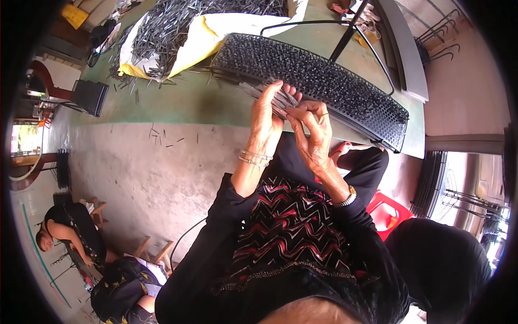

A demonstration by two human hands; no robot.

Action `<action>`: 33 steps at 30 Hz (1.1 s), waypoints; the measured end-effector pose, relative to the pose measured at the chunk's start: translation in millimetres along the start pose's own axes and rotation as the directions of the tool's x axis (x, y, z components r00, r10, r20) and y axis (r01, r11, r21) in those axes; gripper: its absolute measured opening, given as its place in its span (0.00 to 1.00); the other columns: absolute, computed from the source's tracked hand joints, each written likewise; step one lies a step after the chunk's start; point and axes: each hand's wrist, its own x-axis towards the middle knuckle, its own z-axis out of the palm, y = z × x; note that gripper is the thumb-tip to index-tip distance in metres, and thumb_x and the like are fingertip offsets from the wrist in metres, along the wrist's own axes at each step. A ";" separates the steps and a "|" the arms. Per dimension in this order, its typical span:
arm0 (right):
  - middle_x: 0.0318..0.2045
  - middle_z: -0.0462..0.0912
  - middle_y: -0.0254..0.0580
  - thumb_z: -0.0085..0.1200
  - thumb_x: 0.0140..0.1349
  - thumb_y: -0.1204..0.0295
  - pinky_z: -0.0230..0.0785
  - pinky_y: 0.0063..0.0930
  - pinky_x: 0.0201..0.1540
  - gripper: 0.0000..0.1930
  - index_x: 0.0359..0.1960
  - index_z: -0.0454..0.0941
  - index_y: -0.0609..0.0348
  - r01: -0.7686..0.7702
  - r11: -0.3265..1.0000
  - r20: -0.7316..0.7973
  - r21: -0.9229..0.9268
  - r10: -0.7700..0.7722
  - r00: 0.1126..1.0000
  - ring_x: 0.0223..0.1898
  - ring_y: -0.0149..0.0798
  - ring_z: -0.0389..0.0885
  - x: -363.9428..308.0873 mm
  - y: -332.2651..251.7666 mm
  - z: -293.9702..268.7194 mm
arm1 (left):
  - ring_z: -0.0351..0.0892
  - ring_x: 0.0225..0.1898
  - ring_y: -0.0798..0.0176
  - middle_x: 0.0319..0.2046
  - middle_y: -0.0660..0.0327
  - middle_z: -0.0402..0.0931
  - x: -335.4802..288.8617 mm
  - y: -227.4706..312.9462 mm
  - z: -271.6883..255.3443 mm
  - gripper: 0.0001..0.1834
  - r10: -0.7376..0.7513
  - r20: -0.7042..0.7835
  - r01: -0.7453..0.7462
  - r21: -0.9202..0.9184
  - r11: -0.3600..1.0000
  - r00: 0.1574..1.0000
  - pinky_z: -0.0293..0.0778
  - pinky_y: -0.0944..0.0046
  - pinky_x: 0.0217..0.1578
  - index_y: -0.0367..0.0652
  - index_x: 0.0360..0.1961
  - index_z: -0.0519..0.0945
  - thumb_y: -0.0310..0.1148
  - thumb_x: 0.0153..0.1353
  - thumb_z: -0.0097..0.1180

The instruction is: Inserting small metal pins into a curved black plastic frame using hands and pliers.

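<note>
My left hand is closed around a bundle of thin dark grey rods, the thumb lying along its upper side. At the near end of that bundle, my right hand has its thumb and fingers pinched together on the rods; how many it grips is hidden. Just beyond both hands stands a long black perforated rack, its holes densely filled with small dark upright pieces. Behind it to the left, a large heap of loose dark rods lies on an opened white and yellow sack.
A black metal frame rises over the rack. The green table carries scattered rods, and more lie on the concrete floor. A red plastic stool is at my right. Other people sit at the lower left.
</note>
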 end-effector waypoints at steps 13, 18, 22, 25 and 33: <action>0.32 0.80 0.43 0.60 0.52 0.86 0.72 0.31 0.39 0.09 0.34 0.76 0.65 0.017 0.999 -0.163 0.040 -0.010 0.987 0.35 0.44 0.79 -23.3 -1.2 -20.6 | 0.80 0.41 0.56 0.35 0.56 0.78 -24.1 -15.7 18.7 0.07 -0.127 0.009 0.126 0.054 0.991 0.992 0.81 0.49 0.47 0.38 0.36 0.74 0.30 0.61 0.57; 0.36 0.80 0.47 0.51 0.62 0.86 0.73 0.28 0.40 0.09 0.42 0.69 0.66 -0.008 1.000 -0.154 -0.006 0.007 0.988 0.34 0.38 0.80 -25.0 -11.7 -42.8 | 0.79 0.35 0.63 0.30 0.61 0.77 -20.5 -20.7 13.6 0.06 -0.118 0.027 0.114 0.113 0.987 0.993 0.80 0.53 0.44 0.40 0.32 0.75 0.31 0.60 0.59; 0.38 0.79 0.46 0.45 0.69 0.81 0.73 0.23 0.39 0.01 0.40 0.68 0.67 -0.245 0.931 -0.192 0.269 0.301 0.934 0.33 0.32 0.79 -37.7 -11.6 -67.1 | 0.75 0.31 0.65 0.28 0.63 0.74 -28.1 -14.5 8.9 0.06 -0.148 0.024 0.139 0.217 0.966 0.989 0.76 0.60 0.37 0.41 0.31 0.74 0.30 0.60 0.59; 0.35 0.80 0.42 0.44 0.71 0.76 0.71 0.21 0.40 0.04 0.40 0.71 0.63 -0.456 0.822 -0.323 0.342 0.558 0.764 0.32 0.28 0.77 -55.4 -1.2 -101.1 | 0.73 0.29 0.67 0.26 0.64 0.71 -44.3 -22.8 4.6 0.07 -0.281 0.091 0.232 0.363 0.903 0.955 0.73 0.62 0.32 0.42 0.32 0.72 0.32 0.62 0.55; 0.30 0.81 0.38 0.49 0.68 0.75 0.71 0.21 0.38 0.03 0.38 0.73 0.61 -0.467 0.882 -0.668 -0.062 0.311 0.676 0.31 0.27 0.79 -37.4 48.1 -198.2 | 0.74 0.22 0.68 0.20 0.64 0.74 -97.8 -90.6 33.7 0.09 -0.646 0.098 0.408 0.701 0.585 0.757 0.70 0.69 0.26 0.41 0.26 0.77 0.34 0.57 0.58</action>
